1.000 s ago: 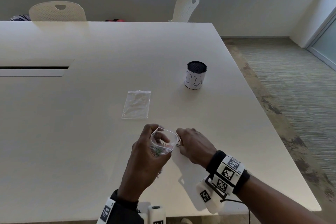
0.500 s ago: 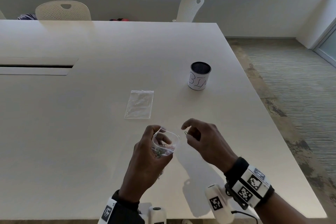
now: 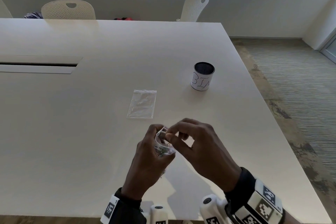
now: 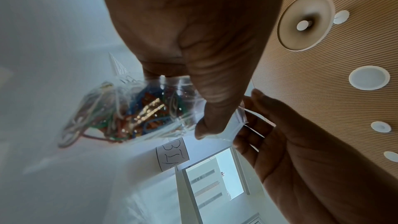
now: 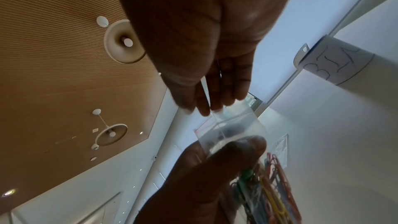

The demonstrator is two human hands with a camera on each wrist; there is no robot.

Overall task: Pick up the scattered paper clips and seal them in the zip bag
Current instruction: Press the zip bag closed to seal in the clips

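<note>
Table (image 3: 76, 132), wide and white, carries a cup (image 3: 202, 76) marked "BIN"; nearer than it, left hand (image 3: 148, 160) grips the zip bag (image 3: 164, 146), right hand (image 3: 198, 147) pinches its mouth.

Head cam: high, facing fwd and down over white table (image 3: 91, 132), mid-range, both hands near bottom centre. L wrist cam: very close under left hand (image 4: 193, 31), tilted up toward slatted ceiling (image 4: 344, 74); R wrist cam: same, under right hand (image 5: 204, 31). All three share zip bag (image 3: 164, 146) and cup marked "BIN" (image 3: 202, 78).
</note>
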